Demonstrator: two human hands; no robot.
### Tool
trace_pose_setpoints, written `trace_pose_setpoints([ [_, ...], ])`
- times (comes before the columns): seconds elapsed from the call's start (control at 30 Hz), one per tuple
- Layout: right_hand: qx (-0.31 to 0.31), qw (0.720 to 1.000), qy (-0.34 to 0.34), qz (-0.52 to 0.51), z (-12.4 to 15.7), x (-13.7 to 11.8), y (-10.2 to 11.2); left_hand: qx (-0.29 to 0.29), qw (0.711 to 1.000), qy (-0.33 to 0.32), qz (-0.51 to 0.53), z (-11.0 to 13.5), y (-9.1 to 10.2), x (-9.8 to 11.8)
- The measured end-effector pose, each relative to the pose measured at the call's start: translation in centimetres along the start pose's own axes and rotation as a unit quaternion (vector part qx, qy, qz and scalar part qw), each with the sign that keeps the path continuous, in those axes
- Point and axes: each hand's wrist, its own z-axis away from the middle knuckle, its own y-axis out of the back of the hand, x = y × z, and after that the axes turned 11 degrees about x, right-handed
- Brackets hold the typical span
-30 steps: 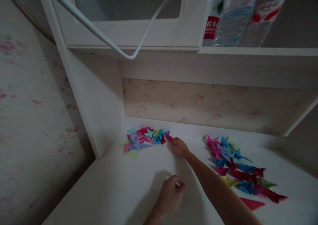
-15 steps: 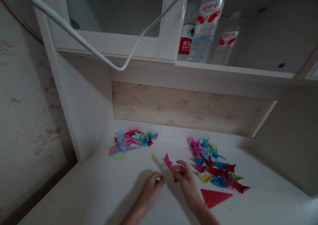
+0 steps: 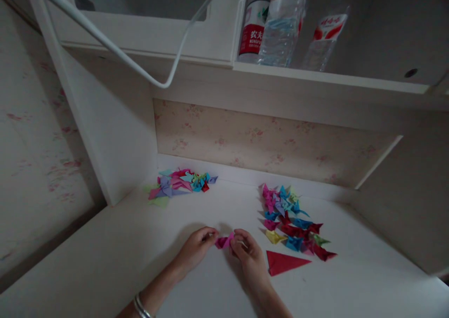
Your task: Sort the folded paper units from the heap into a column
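A small folded piece of magenta origami paper (image 3: 223, 242) is stretched between my two hands above the white desk. My left hand (image 3: 198, 248) pinches its left end, and my right hand (image 3: 248, 252) grips its right end with curled fingers. Just right of my right hand lies a red folded paper triangle (image 3: 286, 263), flat on the desk. Farther right sits a group of folded paper pieces (image 3: 293, 222) in pink, blue, red, yellow and green. At the back left is a pile of flatter folded papers (image 3: 180, 185) in several colours.
A white desk (image 3: 115, 257) carries everything, with a side panel (image 3: 112, 135) at the left. Overhead, a shelf (image 3: 329, 80) holds plastic bottles (image 3: 280, 39). A white cable (image 3: 115, 51) hangs across the upper left, in front of the cabinet.
My left hand has come up to the magenta paper and taken its left end. The paper has turned from upright to roughly level. The view has tilted downward.
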Motion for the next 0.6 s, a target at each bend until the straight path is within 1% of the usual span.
trace_pose_setpoints([
  [0.1, 0.007, 0.999, -0.025, -0.035, 0.0, 0.1, 0.2, 0.0, 1.0, 0.018, 0.02, 0.3, 0.1, 0.4],
  [0.17, 0.01, 0.997, -0.037, -0.066, -0.1, -0.1, 0.2, -0.017, 0.999, 0.025, 0.027, 0.4, 0.1, 0.4],
  [0.27, 0.01, 0.992, -0.058, -0.114, 0.1, -0.3, 0.1, -0.039, 0.999, 0.01, 0.025, 0.5, 0.1, 0.0],
  [0.37, -0.007, 0.986, -0.086, -0.14, 0.3, -0.3, -0.2, -0.042, 0.999, -0.012, 0.018, 0.4, -0.1, -0.5],
  [0.47, -0.024, 0.987, -0.091, -0.128, 0.4, 0.1, -0.2, -0.021, 0.999, -0.02, 0.021, 0.3, -0.3, -0.9],
  [0.6, -0.035, 0.995, -0.065, -0.068, 0.2, 0.5, 0.0, 0.015, 1.0, -0.02, 0.013, 0.3, -0.3, -1.0],
])
